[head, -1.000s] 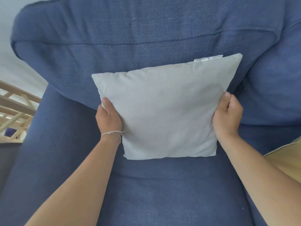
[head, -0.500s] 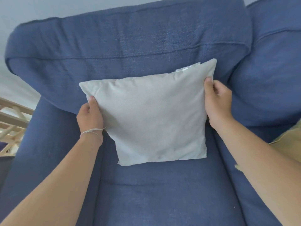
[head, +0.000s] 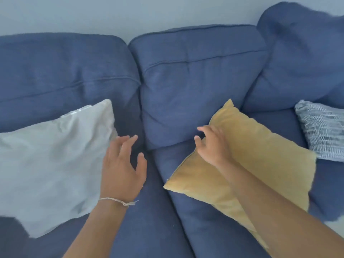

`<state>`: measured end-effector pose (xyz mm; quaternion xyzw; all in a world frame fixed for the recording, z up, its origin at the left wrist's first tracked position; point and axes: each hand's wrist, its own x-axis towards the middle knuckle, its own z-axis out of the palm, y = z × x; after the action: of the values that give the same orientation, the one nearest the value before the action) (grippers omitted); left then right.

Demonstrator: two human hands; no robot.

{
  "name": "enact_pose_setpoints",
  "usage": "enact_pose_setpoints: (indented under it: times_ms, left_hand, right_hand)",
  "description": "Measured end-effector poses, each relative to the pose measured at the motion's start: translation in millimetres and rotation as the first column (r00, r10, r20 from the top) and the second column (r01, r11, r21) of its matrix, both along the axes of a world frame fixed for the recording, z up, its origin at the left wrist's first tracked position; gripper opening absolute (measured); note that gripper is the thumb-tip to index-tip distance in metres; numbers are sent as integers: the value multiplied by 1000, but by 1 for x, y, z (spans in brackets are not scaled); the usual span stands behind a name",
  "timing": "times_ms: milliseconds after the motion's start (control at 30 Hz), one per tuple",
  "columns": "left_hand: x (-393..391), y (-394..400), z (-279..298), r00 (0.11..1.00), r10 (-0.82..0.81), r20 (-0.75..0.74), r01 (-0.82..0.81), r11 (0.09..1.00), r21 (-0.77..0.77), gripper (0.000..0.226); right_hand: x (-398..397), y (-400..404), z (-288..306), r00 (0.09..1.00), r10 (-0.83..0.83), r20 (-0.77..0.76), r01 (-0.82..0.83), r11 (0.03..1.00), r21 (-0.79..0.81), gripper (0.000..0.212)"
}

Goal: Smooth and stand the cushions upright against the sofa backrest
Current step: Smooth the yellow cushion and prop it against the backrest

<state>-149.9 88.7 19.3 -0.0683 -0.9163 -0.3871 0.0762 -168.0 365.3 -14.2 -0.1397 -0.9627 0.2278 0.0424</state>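
Yellow cushion (head: 260, 157) edge under right hand (head: 212, 146); left hand (head: 121, 168) free.

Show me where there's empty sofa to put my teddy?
Bare seat shows between the grey cushion and yellow cushion, under the left hand. It's crowded on the right, where the yellow cushion meets the striped cushion.

I look down at a blue fabric sofa (head: 195, 75) whose three plump back cushions run from left to far right, a pale blue-grey wall (head: 111, 13) rising plain behind them in soft, even light, and a small whitish patch of floor (head: 335, 228) at the near right.
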Motion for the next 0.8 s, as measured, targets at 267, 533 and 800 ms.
enact_pose_setpoints:
  times_ms: [267,533,800]
  left_hand:
    - [40,218,-62,938,-161,308,239,942,-235,74]
    - [36,300,-107,846,-99,525,334,865,-375,87]
    - [26,317,-85,902,-182,390,340,858,-385,72]
  right_hand:
    - [52,186,-24,987,127,96,-148,953,265,53]
    - [62,279,-59,829,230,510,-246,969,-38,75]
    - [73,295,-62,888,213,409,-276,956,102,74]
